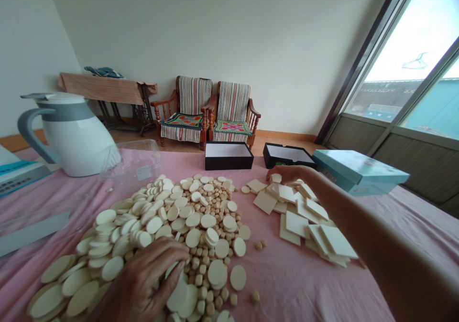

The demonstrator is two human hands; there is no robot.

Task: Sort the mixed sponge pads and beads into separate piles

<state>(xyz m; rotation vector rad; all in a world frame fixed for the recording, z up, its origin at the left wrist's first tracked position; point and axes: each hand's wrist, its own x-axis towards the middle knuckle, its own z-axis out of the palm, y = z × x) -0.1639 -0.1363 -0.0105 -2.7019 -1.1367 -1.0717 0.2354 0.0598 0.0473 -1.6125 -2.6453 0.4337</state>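
A heap of cream-coloured discs (172, 221) of mixed sizes covers the middle of the pink tablecloth (287, 288), with many small round pieces (201, 264) among them. My left hand (147, 279) sits at the near edge of the heap, its fingers curled around a large disc (177, 293). To the right lies a loose pile of cream square tiles (297, 224). My right hand (287, 174) reaches over the pile's far end, its fingers down on the tiles beside a small disc (276, 178).
Two black boxes with white interiors (228, 155) stand at the table's far edge, beside a teal box (358, 171). A white jug with a grey handle (68, 138) and a clear plastic container (131, 162) stand at the left. Two wooden armchairs (211, 112) stand beyond the table.
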